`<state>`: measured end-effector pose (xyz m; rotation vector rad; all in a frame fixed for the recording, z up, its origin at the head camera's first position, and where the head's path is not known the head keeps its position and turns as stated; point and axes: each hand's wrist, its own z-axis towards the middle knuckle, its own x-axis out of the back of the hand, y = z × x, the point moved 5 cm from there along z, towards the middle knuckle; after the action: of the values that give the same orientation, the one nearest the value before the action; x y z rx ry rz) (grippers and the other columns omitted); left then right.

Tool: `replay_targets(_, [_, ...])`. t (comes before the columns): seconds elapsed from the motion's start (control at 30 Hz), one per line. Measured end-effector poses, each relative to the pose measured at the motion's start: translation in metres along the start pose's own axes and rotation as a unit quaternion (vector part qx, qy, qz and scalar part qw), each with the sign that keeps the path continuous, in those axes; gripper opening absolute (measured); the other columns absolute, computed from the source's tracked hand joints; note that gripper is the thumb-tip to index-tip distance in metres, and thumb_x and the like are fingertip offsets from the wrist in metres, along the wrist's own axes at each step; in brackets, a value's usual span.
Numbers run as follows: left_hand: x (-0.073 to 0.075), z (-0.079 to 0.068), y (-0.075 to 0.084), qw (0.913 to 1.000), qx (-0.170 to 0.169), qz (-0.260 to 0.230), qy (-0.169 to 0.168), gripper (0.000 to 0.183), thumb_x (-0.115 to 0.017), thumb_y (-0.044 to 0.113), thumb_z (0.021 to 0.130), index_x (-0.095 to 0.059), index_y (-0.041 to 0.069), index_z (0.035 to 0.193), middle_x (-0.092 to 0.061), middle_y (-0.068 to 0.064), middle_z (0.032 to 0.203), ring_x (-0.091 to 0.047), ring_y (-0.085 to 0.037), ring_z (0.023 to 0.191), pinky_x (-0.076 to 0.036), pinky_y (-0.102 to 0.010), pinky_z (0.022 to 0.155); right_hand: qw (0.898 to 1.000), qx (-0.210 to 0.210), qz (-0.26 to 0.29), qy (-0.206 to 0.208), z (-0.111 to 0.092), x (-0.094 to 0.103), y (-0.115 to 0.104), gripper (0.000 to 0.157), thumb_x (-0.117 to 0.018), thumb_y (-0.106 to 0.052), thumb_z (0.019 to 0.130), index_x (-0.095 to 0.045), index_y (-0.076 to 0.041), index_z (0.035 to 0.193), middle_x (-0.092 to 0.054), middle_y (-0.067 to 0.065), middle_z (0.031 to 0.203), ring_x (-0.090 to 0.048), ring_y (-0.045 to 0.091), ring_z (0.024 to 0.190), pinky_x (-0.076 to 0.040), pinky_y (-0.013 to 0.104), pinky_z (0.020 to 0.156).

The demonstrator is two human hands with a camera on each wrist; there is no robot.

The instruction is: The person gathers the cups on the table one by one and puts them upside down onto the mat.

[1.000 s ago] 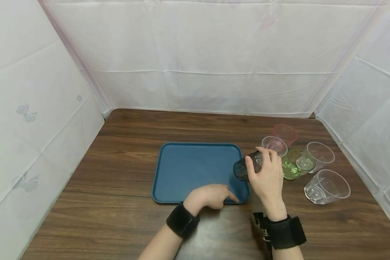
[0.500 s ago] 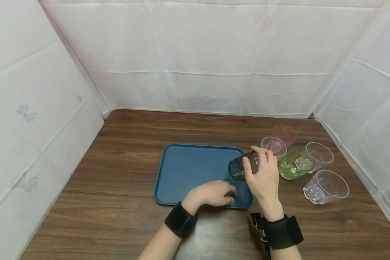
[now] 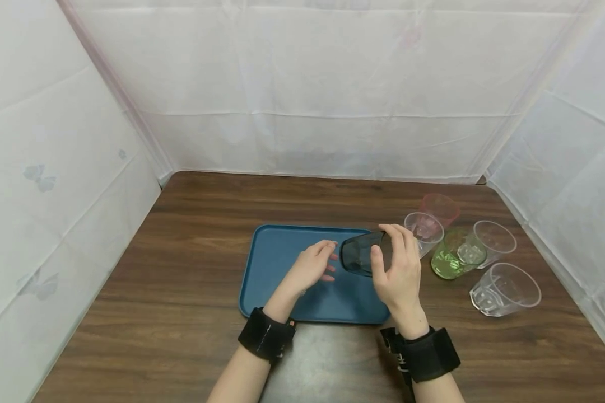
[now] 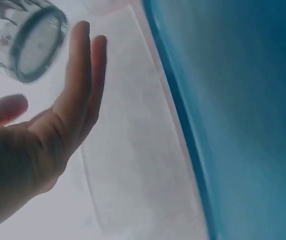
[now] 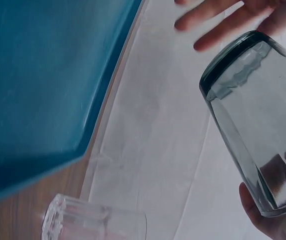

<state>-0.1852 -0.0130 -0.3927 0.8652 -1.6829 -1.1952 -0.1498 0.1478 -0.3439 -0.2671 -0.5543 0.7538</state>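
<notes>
A dark grey tumbler [image 3: 360, 254] lies tilted in the air over the right part of the blue tray [image 3: 269, 263], its thick base pointing left. My right hand [image 3: 398, 274] grips it near the rim, with the thumb in front and the fingers behind. In the right wrist view the tumbler [image 5: 262, 110] is seen along its side, and a thumb or finger shows at the rim end. Just left of the base is my left hand [image 3: 310, 267], fingers extended and apart from the glass. The left wrist view has that hand [image 4: 58, 115] facing the tumbler's base [image 4: 38, 45].
On the wooden table [image 3: 191, 268], right of the tray, stand several tumblers: a green one [image 3: 448, 260], a pink one [image 3: 441, 207] behind, and colourless ones, the nearest [image 3: 506, 288] towards the front. White cloth walls [image 3: 302, 84] enclose the table's back and sides.
My right hand has carried the dark tumbler left over the tray. From the tray's near edge, my left hand has lifted away, moved up and left, and straightened its fingers.
</notes>
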Motion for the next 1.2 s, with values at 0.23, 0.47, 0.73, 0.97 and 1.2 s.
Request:
replay_targets(0.23, [-0.006, 0.0, -0.001, 0.9805, 0.044, -0.189, -0.033, 0.057, -0.033, 0.045, 0.097, -0.04, 0.002, 0.133, -0.045, -0.021, 0.121, -0.055, -0.036, 0.101, -0.05, -0.046, 0.077, 1.0, -0.004, 0.021, -0.012, -0.002, -0.012, -0.004, 0.046, -0.038, -0.039, 0.095, -0.057, -0.002, 0.116, -0.053, 0.017, 0.112, -0.049, 0.027, 0.101, -0.041, 0.047, 0.08])
replay_targets(0.47, [-0.011, 0.001, 0.002, 0.9764, 0.021, -0.208, -0.055, 0.059, -0.027, 0.047, 0.098, -0.035, 0.004, 0.138, -0.041, -0.024, 0.129, -0.054, -0.032, 0.103, -0.049, -0.049, 0.079, 0.999, -0.005, 0.03, -0.017, -0.004, -0.019, -0.005, 0.045, -0.035, -0.038, 0.097, -0.055, -0.002, 0.117, -0.051, 0.018, 0.114, -0.048, 0.027, 0.102, -0.041, 0.046, 0.078])
replay_targets(0.73, [-0.01, 0.003, 0.003, 0.9706, -0.005, -0.238, -0.037, 0.062, -0.026, 0.052, 0.096, -0.038, 0.003, 0.133, -0.05, -0.021, 0.115, -0.06, -0.029, 0.089, -0.048, -0.052, 0.078, 0.998, 0.021, 0.051, 0.013, -0.005, -0.024, -0.01, 0.048, -0.032, -0.038, 0.098, -0.055, -0.001, 0.118, -0.053, 0.018, 0.113, -0.049, 0.025, 0.096, -0.039, 0.04, 0.076])
replay_targets(0.97, [-0.005, 0.003, 0.005, 0.9742, -0.009, -0.226, -0.005, 0.067, -0.025, 0.056, 0.094, -0.036, 0.002, 0.133, -0.048, -0.019, 0.114, -0.059, -0.022, 0.082, -0.049, -0.05, 0.078, 0.997, 0.038, 0.067, 0.03, -0.005, -0.026, -0.011, 0.049, -0.03, -0.037, 0.099, -0.054, 0.0, 0.118, -0.054, 0.018, 0.112, -0.05, 0.025, 0.097, -0.039, 0.038, 0.076])
replay_targets(1.2, [0.0, 0.001, 0.007, 0.9772, -0.015, -0.212, -0.001, 0.068, -0.025, 0.055, 0.095, -0.034, 0.002, 0.135, -0.046, -0.02, 0.118, -0.058, -0.023, 0.085, -0.05, -0.05, 0.077, 0.996, 0.039, 0.076, 0.02, -0.006, -0.028, -0.011, 0.049, -0.029, -0.037, 0.099, -0.053, 0.001, 0.118, -0.053, 0.019, 0.113, -0.049, 0.027, 0.092, -0.038, 0.038, 0.076])
